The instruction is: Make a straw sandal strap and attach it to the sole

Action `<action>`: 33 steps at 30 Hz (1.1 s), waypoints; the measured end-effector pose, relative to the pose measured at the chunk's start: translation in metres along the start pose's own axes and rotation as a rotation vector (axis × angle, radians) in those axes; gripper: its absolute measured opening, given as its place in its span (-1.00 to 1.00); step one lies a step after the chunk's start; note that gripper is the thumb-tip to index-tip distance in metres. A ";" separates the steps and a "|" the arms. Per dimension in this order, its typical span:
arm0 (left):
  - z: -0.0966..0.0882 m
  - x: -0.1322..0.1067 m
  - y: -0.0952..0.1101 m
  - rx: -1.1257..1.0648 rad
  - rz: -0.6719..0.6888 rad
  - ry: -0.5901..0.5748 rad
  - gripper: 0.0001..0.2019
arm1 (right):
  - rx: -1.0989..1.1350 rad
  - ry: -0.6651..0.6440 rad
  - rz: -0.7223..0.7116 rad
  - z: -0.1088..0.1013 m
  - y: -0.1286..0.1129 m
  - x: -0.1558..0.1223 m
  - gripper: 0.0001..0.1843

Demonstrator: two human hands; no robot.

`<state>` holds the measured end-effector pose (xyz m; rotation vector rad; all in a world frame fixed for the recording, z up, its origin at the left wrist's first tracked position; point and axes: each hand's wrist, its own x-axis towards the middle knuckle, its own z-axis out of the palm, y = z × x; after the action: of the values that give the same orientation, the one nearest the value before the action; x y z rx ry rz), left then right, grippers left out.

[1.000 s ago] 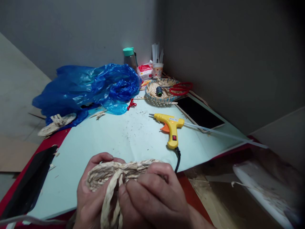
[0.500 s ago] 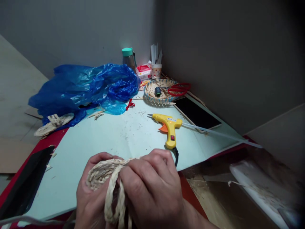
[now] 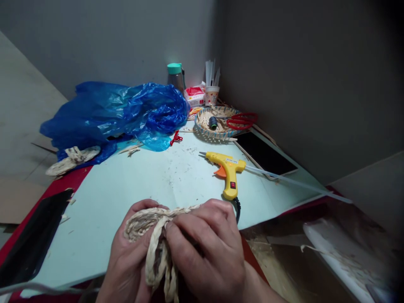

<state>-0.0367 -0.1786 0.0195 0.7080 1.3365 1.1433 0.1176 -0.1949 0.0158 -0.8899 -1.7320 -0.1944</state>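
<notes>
Between my hands is a coiled piece of pale braided straw cord [image 3: 143, 221], its rows forming an oval cup shape with loops hanging below. My left hand [image 3: 126, 256] wraps round the coil's left side, thumb across its front. With bent fingers, my right hand [image 3: 206, 248] pinches the braid at the coil's right end; its fingertips are partly hidden. Beyond the right hand a yellow hot glue gun [image 3: 229, 168] lies on its side, a long clear glue stick [image 3: 296, 181] sticking out of its back.
Pale green sheet covers the table [image 3: 126, 185]. A blue plastic bag [image 3: 116, 113] and a woven straw piece [image 3: 72, 160] lie at left. Behind are a bottle [image 3: 175, 78], a tissue pack [image 3: 195, 96], a paper cup [image 3: 212, 96], a basket [image 3: 202, 126] with red-handled scissors [image 3: 243, 121] and thread, and a tablet [image 3: 265, 153].
The view has shifted slightly, so everything on the table sits a little further right. Both hands keep their hold on the braided coil, with little other movement.
</notes>
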 end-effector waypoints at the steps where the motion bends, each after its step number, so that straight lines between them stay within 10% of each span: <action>1: 0.001 -0.002 -0.002 -0.057 -0.042 -0.015 -0.68 | 0.000 0.001 0.001 0.000 0.000 0.000 -0.80; 12: 0.003 -0.025 -0.005 -0.329 -0.188 -0.055 -0.53 | -0.083 0.110 0.085 0.008 -0.003 -0.001 -0.79; 21: 0.026 -0.035 0.016 -0.319 -0.084 0.027 -0.69 | -0.018 0.055 0.140 0.002 0.000 0.000 -0.79; 33: 0.011 -0.020 0.009 -0.171 0.014 0.043 -0.59 | 0.197 0.000 0.273 0.000 -0.002 0.003 -0.87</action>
<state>-0.0253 -0.1917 0.0372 0.5715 1.2539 1.2738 0.1161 -0.1951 0.0194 -0.9673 -1.5792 0.1540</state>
